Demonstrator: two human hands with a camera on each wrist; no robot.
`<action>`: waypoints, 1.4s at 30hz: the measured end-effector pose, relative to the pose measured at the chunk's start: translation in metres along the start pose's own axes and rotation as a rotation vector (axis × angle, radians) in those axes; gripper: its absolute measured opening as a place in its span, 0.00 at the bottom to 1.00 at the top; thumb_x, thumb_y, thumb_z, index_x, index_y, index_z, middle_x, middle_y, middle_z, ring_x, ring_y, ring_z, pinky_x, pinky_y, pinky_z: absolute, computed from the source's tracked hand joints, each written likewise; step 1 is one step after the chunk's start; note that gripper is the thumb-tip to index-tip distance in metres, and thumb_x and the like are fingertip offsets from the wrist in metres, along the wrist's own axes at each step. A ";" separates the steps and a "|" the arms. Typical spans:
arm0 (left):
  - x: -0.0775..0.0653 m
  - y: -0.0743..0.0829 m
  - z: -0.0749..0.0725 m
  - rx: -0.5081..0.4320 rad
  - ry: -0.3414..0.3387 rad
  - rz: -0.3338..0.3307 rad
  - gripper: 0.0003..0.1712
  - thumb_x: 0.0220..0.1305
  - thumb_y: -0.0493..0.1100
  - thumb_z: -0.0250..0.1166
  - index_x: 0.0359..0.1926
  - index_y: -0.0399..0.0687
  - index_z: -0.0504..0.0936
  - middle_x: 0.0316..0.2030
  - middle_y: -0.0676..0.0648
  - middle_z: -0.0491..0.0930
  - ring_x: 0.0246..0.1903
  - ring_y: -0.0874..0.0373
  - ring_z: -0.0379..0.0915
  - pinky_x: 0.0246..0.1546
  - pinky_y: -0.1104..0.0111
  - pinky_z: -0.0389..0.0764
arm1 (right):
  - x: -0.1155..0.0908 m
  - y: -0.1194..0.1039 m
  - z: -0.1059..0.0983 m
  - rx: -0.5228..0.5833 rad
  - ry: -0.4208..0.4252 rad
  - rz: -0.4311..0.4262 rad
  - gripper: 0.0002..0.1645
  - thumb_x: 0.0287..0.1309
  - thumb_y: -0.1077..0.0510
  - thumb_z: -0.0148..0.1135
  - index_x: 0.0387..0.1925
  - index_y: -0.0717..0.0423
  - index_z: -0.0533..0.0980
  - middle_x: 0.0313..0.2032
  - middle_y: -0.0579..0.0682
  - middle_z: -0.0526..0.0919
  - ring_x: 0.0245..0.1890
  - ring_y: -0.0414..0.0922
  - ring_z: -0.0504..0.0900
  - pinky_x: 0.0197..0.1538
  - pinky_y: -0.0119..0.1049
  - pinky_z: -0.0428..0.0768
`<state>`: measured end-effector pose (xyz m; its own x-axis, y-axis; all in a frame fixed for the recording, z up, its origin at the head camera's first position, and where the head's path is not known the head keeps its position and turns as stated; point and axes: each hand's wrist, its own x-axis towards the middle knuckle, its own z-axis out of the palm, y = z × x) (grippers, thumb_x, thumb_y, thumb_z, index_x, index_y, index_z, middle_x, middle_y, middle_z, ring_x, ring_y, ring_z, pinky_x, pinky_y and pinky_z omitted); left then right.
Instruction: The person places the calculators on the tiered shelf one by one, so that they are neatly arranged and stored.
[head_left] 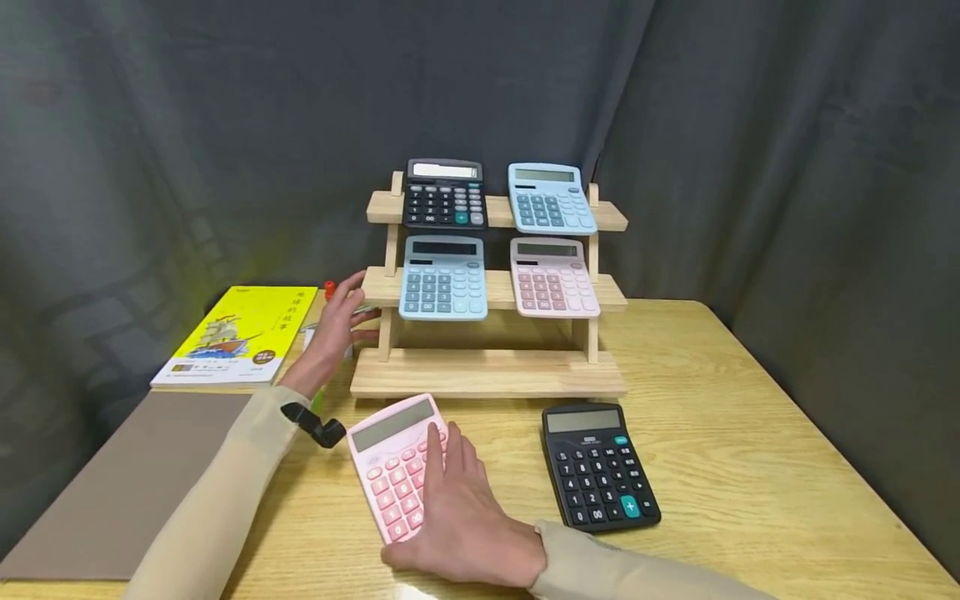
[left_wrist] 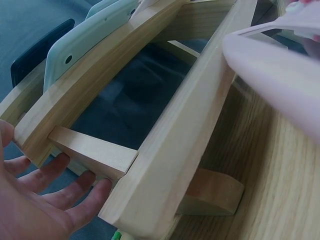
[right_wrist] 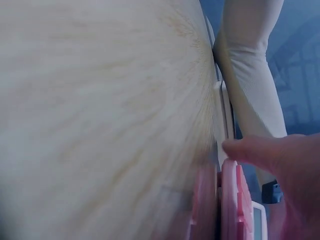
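Observation:
My right hand grips the lower part of a pink calculator, thumb at its bottom edge and fingers along the right side. This calculator is angled, close over the table in front of a three-step wooden display stand. My left hand is at the stand's left end, its spread fingers against the upright and its thumb beside the middle shelf's end. Up on the stand are a black calculator, a blue calculator, another blue calculator and a paler pink calculator.
Right of the held calculator, a black calculator lies on the wooden table. A yellow book and a grey-brown board are at the left. Something red-topped stands behind my left hand. Dark curtains hang around the table.

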<state>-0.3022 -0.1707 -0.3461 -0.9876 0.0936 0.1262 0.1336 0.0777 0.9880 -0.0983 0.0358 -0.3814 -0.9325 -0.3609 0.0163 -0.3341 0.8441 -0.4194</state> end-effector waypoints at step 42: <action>-0.001 -0.001 0.000 -0.008 -0.002 -0.001 0.35 0.81 0.58 0.40 0.81 0.58 0.47 0.75 0.39 0.56 0.67 0.37 0.64 0.64 0.43 0.69 | 0.058 0.016 -0.045 0.195 0.324 0.205 0.86 0.29 0.39 0.84 0.76 0.74 0.41 0.70 0.77 0.52 0.68 0.67 0.56 0.71 0.59 0.57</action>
<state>-0.3013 -0.1706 -0.3471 -0.9876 0.0956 0.1247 0.1317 0.0699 0.9888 -0.1641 0.0458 -0.3460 -0.9823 -0.0246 0.1858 -0.1344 0.7834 -0.6068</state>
